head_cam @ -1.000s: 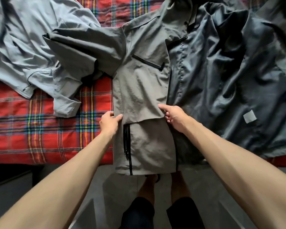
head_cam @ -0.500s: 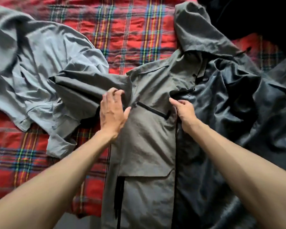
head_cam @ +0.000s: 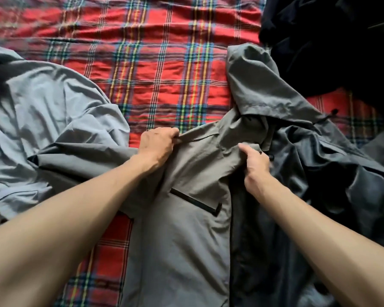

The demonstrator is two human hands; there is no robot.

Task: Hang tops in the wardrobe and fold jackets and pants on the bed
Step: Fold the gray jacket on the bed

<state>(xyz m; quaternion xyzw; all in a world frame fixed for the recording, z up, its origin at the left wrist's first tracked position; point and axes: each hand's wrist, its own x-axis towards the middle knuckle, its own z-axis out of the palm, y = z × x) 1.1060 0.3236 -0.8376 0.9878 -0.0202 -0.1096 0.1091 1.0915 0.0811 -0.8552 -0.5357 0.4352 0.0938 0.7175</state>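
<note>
Grey jacket spread on bed, near ctr. Gone from hem up to top: pinching shoulder fabric w/ left grip, collar edge w/ right grip. Prob. squaring up pre-fold.

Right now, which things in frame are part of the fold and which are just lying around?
In hand: grey hooded jacket, spread open; left hand gripping its shoulder; right hand gripping its front edge near the collar; plaid bedspread under it.
Lying about: light blue-grey garment, crumpled at left; black garment at top right.
</note>
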